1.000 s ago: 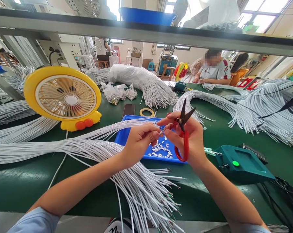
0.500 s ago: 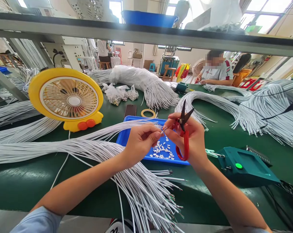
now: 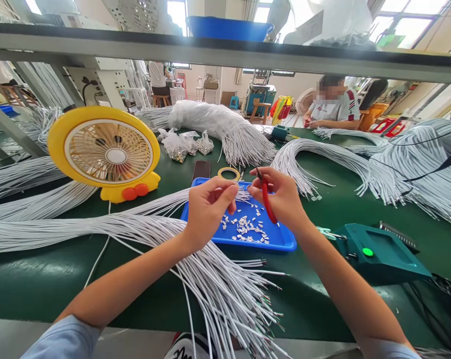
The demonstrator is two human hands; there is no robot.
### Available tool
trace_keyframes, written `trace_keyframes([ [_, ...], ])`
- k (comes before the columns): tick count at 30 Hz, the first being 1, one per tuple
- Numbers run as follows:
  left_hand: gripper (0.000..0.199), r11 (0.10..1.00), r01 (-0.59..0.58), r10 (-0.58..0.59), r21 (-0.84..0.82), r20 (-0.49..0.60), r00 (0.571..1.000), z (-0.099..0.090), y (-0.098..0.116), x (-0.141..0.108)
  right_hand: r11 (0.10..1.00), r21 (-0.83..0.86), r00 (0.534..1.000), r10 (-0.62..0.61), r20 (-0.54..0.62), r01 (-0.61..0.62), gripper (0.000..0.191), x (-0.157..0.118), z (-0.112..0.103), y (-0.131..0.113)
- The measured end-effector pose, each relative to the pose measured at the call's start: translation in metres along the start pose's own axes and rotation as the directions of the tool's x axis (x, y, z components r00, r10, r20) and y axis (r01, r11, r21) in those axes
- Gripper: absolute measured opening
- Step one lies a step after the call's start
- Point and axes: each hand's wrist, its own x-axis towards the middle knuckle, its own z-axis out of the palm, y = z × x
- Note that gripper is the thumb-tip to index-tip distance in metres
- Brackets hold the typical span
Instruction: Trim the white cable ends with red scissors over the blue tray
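Note:
My left hand (image 3: 210,212) is closed in a pinch over the left part of a blue tray (image 3: 285,244). The fingers mostly cover the thin white cable they hold. My right hand (image 3: 283,202) is closed around scissors (image 3: 267,199) with red handles and dark blades, the tips pointing up and away. A small gap separates the two hands. Many small white connectors (image 3: 248,227) lie loose in the tray. White cable ends (image 3: 242,194) rest over its far side. A large bundle of white cables (image 3: 206,269) spreads below my left forearm, with coloured wire tips showing.
A yellow fan (image 3: 115,157) stands at left. Behind the tray are a tape roll (image 3: 229,173), a dark phone (image 3: 201,170) and bags of small parts (image 3: 177,145). A green device (image 3: 382,252) sits at right. A shelf beam (image 3: 225,47) crosses above; a co-worker (image 3: 334,107) sits opposite.
My hands have moved apart, the right one slightly right, the left one slightly left. The scissors have turned and their blades look closed now. More of the tray shows between my hands.

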Motion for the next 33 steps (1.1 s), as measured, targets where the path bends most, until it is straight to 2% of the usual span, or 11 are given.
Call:
trace_keyframes([
  [2, 0.013, 0.998, 0.030, -0.028, -0.048, 0.043, 0.999, 0.001, 0.000, -0.002, 0.991, -0.067, 0.987, 0.125, 0.101, -0.118, 0.037, 0.014, -0.002, 0.024],
  [4, 0.013, 0.995, 0.052, -0.047, -0.080, 0.068, 0.997, 0.002, 0.002, -0.004, 0.982, -0.085, 0.969, 0.182, 0.170, -0.169, 0.037, 0.023, -0.003, 0.043],
  [7, 0.014, 0.995, 0.064, -0.058, -0.083, 0.074, 0.996, 0.003, 0.006, -0.006, 0.979, -0.086, 0.966, 0.198, 0.168, -0.186, 0.037, 0.026, -0.002, 0.054],
  [10, 0.014, 0.998, 0.057, -0.055, -0.027, 0.061, 0.997, 0.004, 0.012, -0.008, 0.981, -0.056, 0.976, 0.189, 0.108, -0.184, 0.038, 0.023, -0.001, 0.044],
  [15, 0.008, 0.984, -0.091, 0.084, 0.156, 0.052, 0.995, 0.005, 0.016, -0.013, 0.986, 0.080, 0.989, 0.147, 0.020, -0.149, 0.037, 0.015, -0.002, 0.017],
  [21, 0.010, 0.932, -0.238, 0.185, 0.272, 0.209, 0.960, 0.007, 0.018, -0.020, 0.982, 0.171, 0.996, 0.083, -0.037, -0.075, 0.029, 0.007, 0.000, 0.005],
  [23, 0.012, 0.893, -0.342, 0.246, 0.291, 0.320, 0.915, 0.009, 0.020, -0.025, 0.977, 0.203, 0.995, 0.076, -0.062, -0.062, 0.027, 0.005, 0.000, 0.002],
  [25, 0.015, 0.854, -0.433, 0.255, 0.290, 0.493, 0.832, 0.012, 0.020, -0.032, 0.969, 0.241, 0.994, 0.080, -0.075, -0.059, 0.027, 0.003, 0.000, 0.000],
  [28, 0.017, 0.786, -0.515, 0.141, 0.342, 0.712, 0.688, 0.016, 0.018, -0.046, 0.954, 0.293, 0.995, 0.079, -0.064, -0.057, 0.026, -0.001, 0.000, -0.002],
  [30, 0.017, 0.764, -0.519, 0.028, 0.383, 0.784, 0.620, 0.019, 0.014, -0.055, 0.945, 0.323, 0.996, 0.067, -0.059, -0.044, 0.025, -0.003, 0.000, -0.002],
  [33, 0.018, 0.802, -0.455, -0.106, 0.386, 0.843, 0.528, 0.022, 0.009, -0.064, 0.932, 0.360, 0.996, 0.072, -0.058, -0.046, 0.027, -0.006, 0.001, -0.002],
])
